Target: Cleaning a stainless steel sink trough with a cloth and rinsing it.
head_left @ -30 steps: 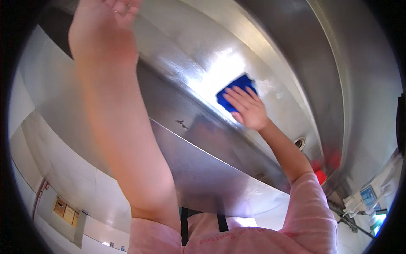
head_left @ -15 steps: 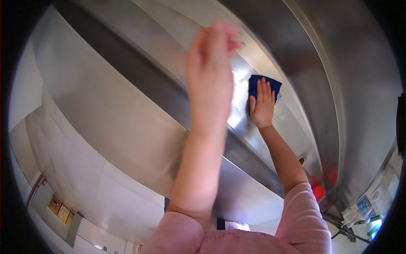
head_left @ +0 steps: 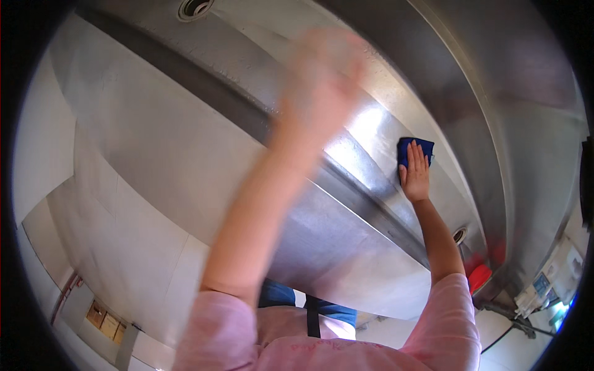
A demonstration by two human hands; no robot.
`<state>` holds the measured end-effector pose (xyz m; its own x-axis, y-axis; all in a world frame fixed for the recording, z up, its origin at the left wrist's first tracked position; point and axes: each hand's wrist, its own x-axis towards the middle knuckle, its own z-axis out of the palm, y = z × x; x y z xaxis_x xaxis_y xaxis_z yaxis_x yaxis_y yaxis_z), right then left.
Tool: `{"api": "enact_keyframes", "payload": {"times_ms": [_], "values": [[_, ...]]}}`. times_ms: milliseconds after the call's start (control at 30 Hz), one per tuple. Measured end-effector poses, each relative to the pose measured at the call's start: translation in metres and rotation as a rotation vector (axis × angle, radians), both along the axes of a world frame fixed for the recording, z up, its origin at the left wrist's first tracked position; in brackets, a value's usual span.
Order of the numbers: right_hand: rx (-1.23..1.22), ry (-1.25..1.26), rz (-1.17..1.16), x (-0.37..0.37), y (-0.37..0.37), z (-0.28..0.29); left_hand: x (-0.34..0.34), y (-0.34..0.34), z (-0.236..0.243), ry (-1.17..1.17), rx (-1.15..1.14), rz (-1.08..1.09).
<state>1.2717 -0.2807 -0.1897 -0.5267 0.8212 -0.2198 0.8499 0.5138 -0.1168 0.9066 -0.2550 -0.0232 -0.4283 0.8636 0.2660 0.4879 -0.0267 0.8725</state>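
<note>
A folded dark blue cloth (head_left: 406,148) lies against the inner surface of a long stainless-steel trough (head_left: 455,170), right of the middle. My right hand (head_left: 417,176) holds it pressed to the metal, fingers stretched flat over the cloth and thumb along its left side. My left hand (head_left: 325,77) is raised over the upper middle of the trough, smeared by motion. Its fingers cannot be made out, nor whether anything is in them. The left forearm covers part of the trough's near edge.
Round drain fittings sit in the trough, one drain (head_left: 195,8) at the top left and another drain (head_left: 459,235) below my right hand. A red object (head_left: 479,278) is by the trough's right end. A broad steel front panel (head_left: 185,142) curves along the near side. Water drops dot the metal.
My right hand and the blue cloth have slid right and toward me along the metal. My left hand stays high and blurred, its forearm tilted more to the left. The view has shifted, showing the upper-left drain.
</note>
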Motion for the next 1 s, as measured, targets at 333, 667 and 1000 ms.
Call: {"api": "enact_keyframes", "payload": {"times_ms": [333,667,1000], "values": [[-0.017,0.011,-0.078,-0.012,-0.01,0.005,-0.287,0.038,-0.03,0.995,-0.499,0.6],[0.306,0.116,0.002,-0.188,0.118,-0.011,-0.266,0.042,-0.04,0.777,-0.538,0.345],[0.503,0.423,0.214,-0.458,0.207,-0.018,-0.25,0.04,-0.018,0.454,-0.543,0.294]]}}
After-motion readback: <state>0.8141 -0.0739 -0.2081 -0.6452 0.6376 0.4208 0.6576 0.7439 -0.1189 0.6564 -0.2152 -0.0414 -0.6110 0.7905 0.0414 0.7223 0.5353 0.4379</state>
